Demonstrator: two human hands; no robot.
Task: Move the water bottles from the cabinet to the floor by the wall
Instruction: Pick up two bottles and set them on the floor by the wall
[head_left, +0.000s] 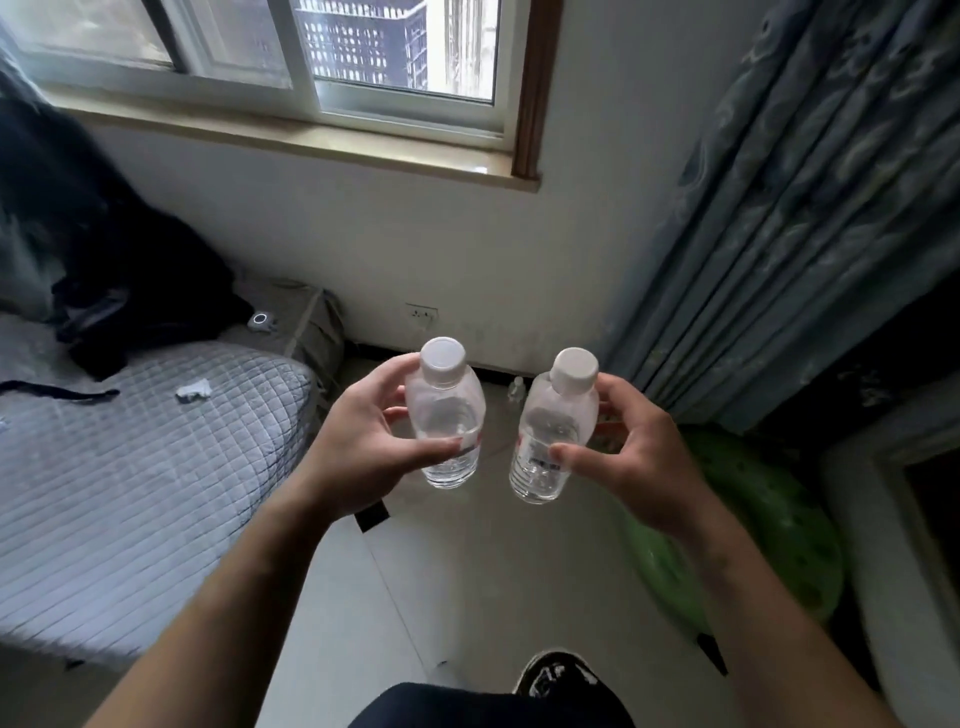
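I carry two clear water bottles with white caps, upright, in front of me above the tiled floor (447, 561). My left hand (363, 447) grips the left bottle (447, 410) around its middle, thumb across the front. My right hand (639, 452) grips the right bottle (553, 421) the same way. Another small clear bottle (516, 389) stands on the floor by the white wall (415, 249) under the window. The cabinet is not clearly in view.
A bed with a grey quilt (130, 452) and dark clothes fills the left. A blue curtain (779, 234) hangs at the right, with a green inflatable (753, 525) below it. A wall socket (422, 314) sits low on the wall. My shoe (556, 675) shows at the bottom.
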